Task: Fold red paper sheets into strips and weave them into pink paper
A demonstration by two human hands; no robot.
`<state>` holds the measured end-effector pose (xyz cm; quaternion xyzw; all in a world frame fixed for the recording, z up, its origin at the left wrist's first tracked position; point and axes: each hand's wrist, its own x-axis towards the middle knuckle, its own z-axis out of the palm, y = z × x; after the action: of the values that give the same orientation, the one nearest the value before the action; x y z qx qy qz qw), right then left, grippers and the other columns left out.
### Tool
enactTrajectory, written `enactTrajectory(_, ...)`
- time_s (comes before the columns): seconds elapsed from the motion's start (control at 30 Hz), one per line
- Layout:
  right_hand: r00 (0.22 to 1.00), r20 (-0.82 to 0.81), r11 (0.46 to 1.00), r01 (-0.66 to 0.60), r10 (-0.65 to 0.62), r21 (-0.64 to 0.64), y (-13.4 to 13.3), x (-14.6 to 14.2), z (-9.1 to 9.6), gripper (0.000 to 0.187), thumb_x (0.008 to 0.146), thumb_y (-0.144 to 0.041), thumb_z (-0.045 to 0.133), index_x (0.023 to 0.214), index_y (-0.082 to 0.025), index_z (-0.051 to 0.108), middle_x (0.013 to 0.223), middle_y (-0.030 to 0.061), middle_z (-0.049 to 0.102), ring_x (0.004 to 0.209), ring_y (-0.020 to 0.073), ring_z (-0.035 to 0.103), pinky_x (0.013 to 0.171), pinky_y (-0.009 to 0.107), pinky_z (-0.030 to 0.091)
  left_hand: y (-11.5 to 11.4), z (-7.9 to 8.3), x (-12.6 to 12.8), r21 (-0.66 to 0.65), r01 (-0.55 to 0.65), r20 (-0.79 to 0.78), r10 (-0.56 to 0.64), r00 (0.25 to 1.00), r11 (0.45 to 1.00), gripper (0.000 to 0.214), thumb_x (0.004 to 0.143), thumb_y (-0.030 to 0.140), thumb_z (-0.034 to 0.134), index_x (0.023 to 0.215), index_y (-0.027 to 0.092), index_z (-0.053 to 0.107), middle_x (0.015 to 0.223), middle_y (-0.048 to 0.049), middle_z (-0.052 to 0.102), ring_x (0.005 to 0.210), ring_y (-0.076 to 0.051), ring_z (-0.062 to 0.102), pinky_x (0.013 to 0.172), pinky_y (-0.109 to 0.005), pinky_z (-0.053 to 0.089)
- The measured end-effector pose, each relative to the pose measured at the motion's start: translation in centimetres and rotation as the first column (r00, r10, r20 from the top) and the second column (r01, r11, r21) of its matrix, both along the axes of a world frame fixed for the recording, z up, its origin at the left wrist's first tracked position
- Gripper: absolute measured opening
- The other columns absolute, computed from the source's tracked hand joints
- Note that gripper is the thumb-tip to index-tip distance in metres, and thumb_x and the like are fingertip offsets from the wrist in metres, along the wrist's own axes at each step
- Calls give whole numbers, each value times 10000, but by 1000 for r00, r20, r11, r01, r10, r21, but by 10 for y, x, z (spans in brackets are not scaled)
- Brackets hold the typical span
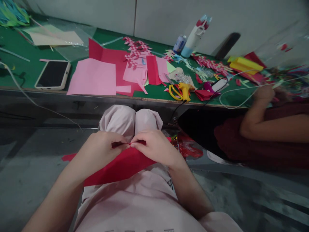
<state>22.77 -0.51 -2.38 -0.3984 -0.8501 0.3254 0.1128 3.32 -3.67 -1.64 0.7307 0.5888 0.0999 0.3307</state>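
Observation:
A sheet of red paper (120,167) lies across my lap, over my pale pink clothes. My left hand (101,149) and my right hand (154,146) meet at its top edge, fingertips pinched together on the paper. Both hands are closed on that edge, side by side and touching. The rest of the sheet runs down to the left beneath my left forearm.
The green table (24,48) ahead carries pink paper (93,77), red paper sheets (106,54), a phone (53,74), yellow scissors (175,91), a yellow glue gun (185,90) and bottles (193,40). Another person's arm (263,119) works at the right. Red scraps (188,148) lie on the floor.

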Motion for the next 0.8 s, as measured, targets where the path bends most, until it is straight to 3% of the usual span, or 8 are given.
enactTrajectory(0.23, 1000, -26, 1000, -1, 1, -28, 1, -2, 2, 159, 856, -183, 589, 870, -200, 746, 900, 15, 747, 812, 137, 650, 717, 241, 418, 0, 1, -4, -31, 61, 69, -59, 996, 998, 260, 818, 229, 464, 826, 270, 721, 803, 33, 731, 683, -134, 630, 587, -218, 404)
enactTrajectory(0.5, 996, -26, 996, 78, -80, -51, 6, 15, 7, 131, 846, -218, 617, 875, -207, 744, 921, 21, 747, 844, 148, 661, 775, 259, 443, 3, -3, -20, -5, -16, -8, 16, 1000, 1000, 246, 821, 369, 502, 827, 272, 729, 876, -1, 743, 786, -191, 660, 659, -269, 452)
enactTrajectory(0.8, 999, -5, 998, 49, -50, -46, 4, 6, 5, 139, 845, -218, 619, 890, -203, 750, 920, 31, 750, 838, 149, 663, 756, 258, 443, 4, -6, 1, 46, 25, -26, -24, 999, 999, 270, 801, 311, 498, 888, 266, 750, 891, -6, 767, 777, -195, 682, 660, -258, 444)
